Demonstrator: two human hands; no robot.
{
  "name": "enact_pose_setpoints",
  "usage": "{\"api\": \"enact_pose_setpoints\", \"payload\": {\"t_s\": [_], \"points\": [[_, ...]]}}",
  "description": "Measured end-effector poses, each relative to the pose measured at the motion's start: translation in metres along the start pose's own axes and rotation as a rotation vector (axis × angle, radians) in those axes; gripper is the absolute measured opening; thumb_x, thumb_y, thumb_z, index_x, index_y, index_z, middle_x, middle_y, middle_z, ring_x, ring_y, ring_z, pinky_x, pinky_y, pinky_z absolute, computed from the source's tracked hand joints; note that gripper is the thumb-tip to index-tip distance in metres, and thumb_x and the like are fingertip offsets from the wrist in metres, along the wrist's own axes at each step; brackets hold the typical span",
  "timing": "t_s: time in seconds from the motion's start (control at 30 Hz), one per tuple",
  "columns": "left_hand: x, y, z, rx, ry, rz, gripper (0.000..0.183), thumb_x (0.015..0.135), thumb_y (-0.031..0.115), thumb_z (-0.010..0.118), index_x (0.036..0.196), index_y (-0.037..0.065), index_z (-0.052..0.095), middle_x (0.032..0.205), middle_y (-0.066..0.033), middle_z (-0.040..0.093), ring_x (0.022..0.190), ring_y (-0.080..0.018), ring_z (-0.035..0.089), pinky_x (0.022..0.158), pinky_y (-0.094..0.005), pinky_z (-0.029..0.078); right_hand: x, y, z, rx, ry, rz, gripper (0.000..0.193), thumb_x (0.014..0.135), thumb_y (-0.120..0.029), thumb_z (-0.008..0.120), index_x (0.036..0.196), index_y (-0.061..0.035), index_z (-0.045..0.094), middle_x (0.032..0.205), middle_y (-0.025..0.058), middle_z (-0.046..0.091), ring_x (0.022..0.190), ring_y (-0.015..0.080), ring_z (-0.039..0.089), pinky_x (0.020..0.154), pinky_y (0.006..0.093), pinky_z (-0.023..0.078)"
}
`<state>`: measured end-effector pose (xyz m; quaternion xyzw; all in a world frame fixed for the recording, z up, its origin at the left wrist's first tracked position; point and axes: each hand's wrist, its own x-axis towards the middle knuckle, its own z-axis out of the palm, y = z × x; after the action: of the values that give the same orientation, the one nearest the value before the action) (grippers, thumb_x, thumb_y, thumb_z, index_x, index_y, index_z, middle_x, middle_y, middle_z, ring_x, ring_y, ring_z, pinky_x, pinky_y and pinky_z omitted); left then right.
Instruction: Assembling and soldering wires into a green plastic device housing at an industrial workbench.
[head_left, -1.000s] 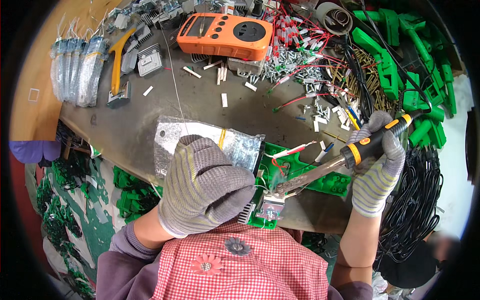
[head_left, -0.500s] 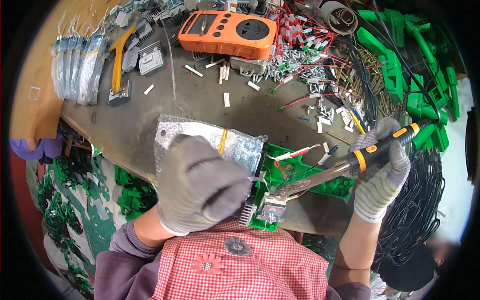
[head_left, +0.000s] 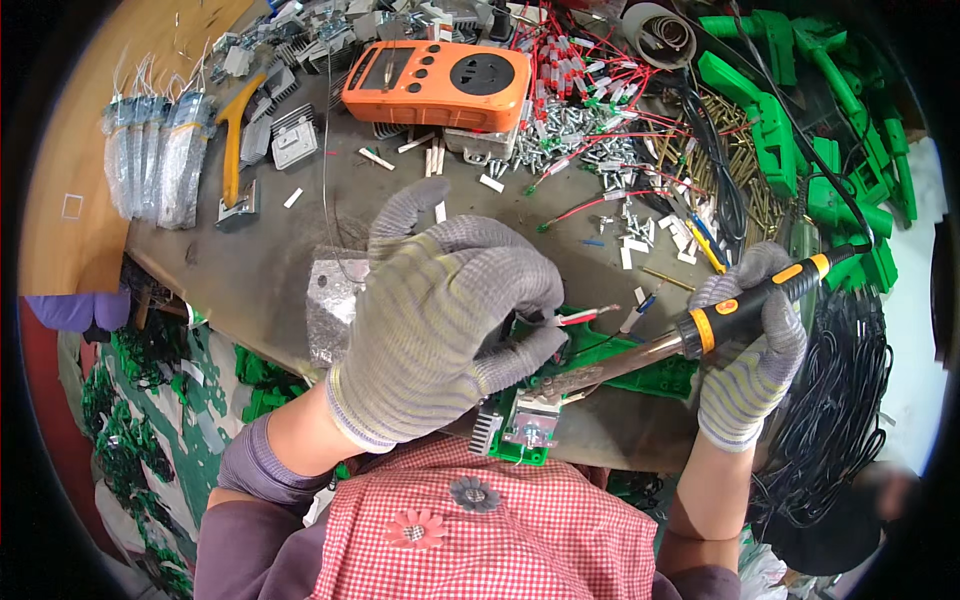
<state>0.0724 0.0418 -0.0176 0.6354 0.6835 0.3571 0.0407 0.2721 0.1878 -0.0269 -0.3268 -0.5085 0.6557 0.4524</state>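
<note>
My gloved right hand [head_left: 750, 365] grips a soldering iron [head_left: 740, 308] by its black and orange handle. Its tip rests at a metal part [head_left: 532, 420] beside a finned heat sink [head_left: 486, 428], in the near end of an open green plastic housing [head_left: 645, 372]. Above that end, my gloved left hand [head_left: 450, 320] has its thumb and forefinger brought together; what they pinch is hidden. A thin wire strand [head_left: 326, 180] runs down the table and under this hand. Near the fingertips, a red and white wire [head_left: 588, 316] sticks up. A bubble-wrapped pack [head_left: 332, 310] lies mostly covered by my left hand.
An orange meter [head_left: 440, 85] lies at the back, near screws [head_left: 575, 145] and red-wired parts [head_left: 570, 70]. Green housings [head_left: 770, 130] and black cables [head_left: 830, 400] are at right. Wrapped packs [head_left: 160, 160] and a yellow-handled tool [head_left: 232, 140] sit at left.
My left hand has moved right and opened out of its blurred curl into a thumb-and-forefinger pinch over the housing. The iron stays at the metal part. The whole view has shifted slightly.
</note>
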Motion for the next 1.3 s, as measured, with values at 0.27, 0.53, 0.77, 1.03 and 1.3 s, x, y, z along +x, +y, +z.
{"api": "enact_pose_setpoints", "payload": {"t_s": [0.27,0.53,0.77,1.03,1.3], "points": [[0.004,0.000,-0.001,0.034,0.066,0.127,0.025,0.065,0.015,0.084,0.084,0.020,0.068,0.082,0.0048,0.068,0.088,-0.0189,0.066,0.098,-0.0454,0.036,0.001,0.004,-0.017,0.014,-0.107,0.024,0.046,0.090,-0.036,0.067,0.110,0.0012,0.050,0.080,0.0111,0.058,0.066,0.0208,0.060,0.051,0.0291,0.051],[0.008,-0.022,-0.004,-0.064,-0.109,0.166,0.008,0.080,0.021,0.073,0.086,0.019,0.069,0.085,0.0005,0.062,0.088,-0.0248,0.059,0.085,-0.0430,0.039,-0.001,0.003,-0.018,0.116,-0.091,0.063,0.045,0.084,-0.032,0.073,0.109,-0.0002,0.053,0.091,0.0080,0.056,0.074,0.0172,0.062,0.065,0.0290,0.053],[0.013,-0.033,-0.012,-0.228,-0.335,0.221,0.010,0.083,0.031,0.071,0.085,0.021,0.071,0.087,0.0002,0.055,0.085,-0.0241,0.055,0.085,-0.0426,0.038,-0.004,0.001,-0.017,0.126,-0.084,0.040,0.045,0.085,-0.031,0.074,0.110,-0.0002,0.052,0.089,0.0078,0.056,0.076,0.0191,0.061,0.068,0.0304,0.053],[0.011,-0.032,-0.013,-0.177,-0.380,0.249,0.013,0.084,0.038,0.070,0.082,0.024,0.071,0.086,0.0017,0.052,0.086,-0.0232,0.052,0.088,-0.0449,0.035,-0.004,-0.001,-0.019,0.158,-0.104,-0.044,0.042,0.089,-0.032,0.070,0.105,-0.0001,0.048,0.076,0.0088,0.054,0.065,0.0178,0.058,0.056,0.0274,0.049],[0.012,-0.029,-0.013,-0.157,-0.391,0.256,0.013,0.082,0.037,0.070,0.081,0.024,0.070,0.086,0.0024,0.052,0.087,-0.0238,0.051,0.088,-0.0451,0.035,-0.006,0.002,-0.014,0.105,-0.079,-0.051,0.041,0.092,-0.034,0.066,0.109,-0.0024,0.047,0.079,0.0051,0.051,0.059,0.0161,0.049,0.057,0.0300,0.043]]}}
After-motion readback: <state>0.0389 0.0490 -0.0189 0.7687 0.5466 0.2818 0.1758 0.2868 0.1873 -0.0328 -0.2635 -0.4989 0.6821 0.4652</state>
